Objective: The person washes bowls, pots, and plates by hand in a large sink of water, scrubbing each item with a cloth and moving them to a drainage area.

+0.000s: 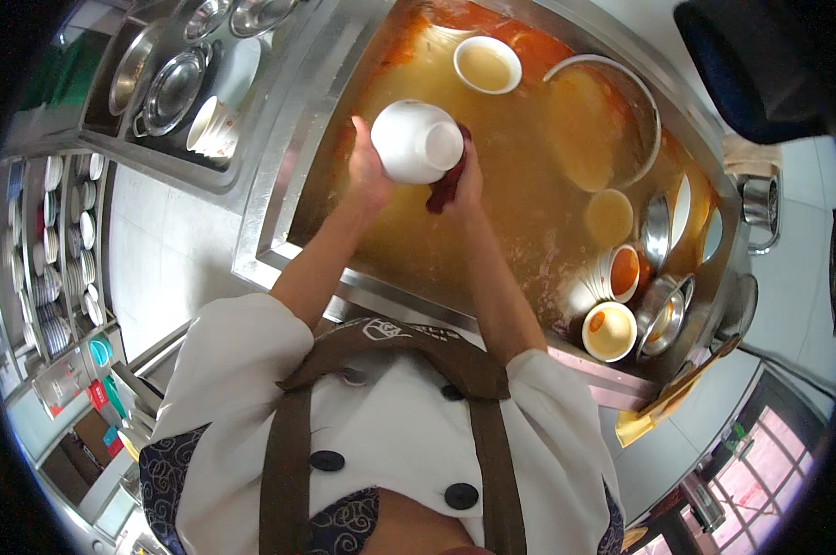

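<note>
A white bowl [404, 142] is held between my two hands above a steel sink [272, 229] of cloudy brown water [418, 243]. Its round foot points to the right and its outside faces up towards me. My left hand [369, 163] grips the bowl's left side, thumb raised along the rim. On the other side, my right hand [468, 184] presses a dark red cloth [448, 184] against the bowl. The bowl's inside is hidden from me.
White bowls [487, 66] float or lie in the water, which has orange grease at its edges. Steel pots [661, 316] and stacked bowls [609, 331] crowd the right corner. A second basin at upper left holds steel pans [173, 94] and stacked bowls [212, 128]. Dish shelves [64, 243] stand at left.
</note>
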The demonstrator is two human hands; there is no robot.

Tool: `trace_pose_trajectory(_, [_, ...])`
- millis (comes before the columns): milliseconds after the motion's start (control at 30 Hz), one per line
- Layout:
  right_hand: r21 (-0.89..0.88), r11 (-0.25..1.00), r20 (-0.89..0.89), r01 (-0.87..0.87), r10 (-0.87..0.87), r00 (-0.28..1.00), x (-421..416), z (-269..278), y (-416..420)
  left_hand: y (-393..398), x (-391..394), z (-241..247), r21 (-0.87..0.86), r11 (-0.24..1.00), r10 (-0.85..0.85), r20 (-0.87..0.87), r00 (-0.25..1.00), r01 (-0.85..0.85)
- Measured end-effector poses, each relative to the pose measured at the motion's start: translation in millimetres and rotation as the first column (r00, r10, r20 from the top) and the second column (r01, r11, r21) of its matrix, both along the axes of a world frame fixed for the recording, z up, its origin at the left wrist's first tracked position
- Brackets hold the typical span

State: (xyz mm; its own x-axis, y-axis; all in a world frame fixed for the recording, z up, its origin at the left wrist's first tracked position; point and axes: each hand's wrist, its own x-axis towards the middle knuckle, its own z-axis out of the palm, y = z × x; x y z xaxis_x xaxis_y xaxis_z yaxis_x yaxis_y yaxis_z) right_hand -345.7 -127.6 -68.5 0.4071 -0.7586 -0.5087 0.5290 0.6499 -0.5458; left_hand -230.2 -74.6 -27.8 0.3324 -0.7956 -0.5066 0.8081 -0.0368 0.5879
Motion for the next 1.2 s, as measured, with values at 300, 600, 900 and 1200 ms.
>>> trace_pose_trajectory(300, [-0.100,0.367,-0.981,-0.925,-0.192,0.030,17,-20,5,-28,76,47,0.009,0.975,0.224,-0.018,0.974,-0.224])
trace_pose_trajectory(600, [0.052,0.115,-0.962,-0.992,-0.263,-0.081,43,-62,-7,-40,317,19,0.384,0.819,-0.459,0.885,-0.084,-0.427])
trace_pose_trajectory(900, [0.001,0.091,-0.870,-0.996,-0.491,-0.046,42,-70,3,-27,337,-52,0.503,0.543,-0.785,0.587,-0.195,-0.672])
trace_pose_trajectory(1200, [-0.128,0.573,-0.990,-0.810,-0.119,0.072,18,-120,19,-38,106,-15,-0.038,0.999,0.022,0.916,-0.400,-0.030])
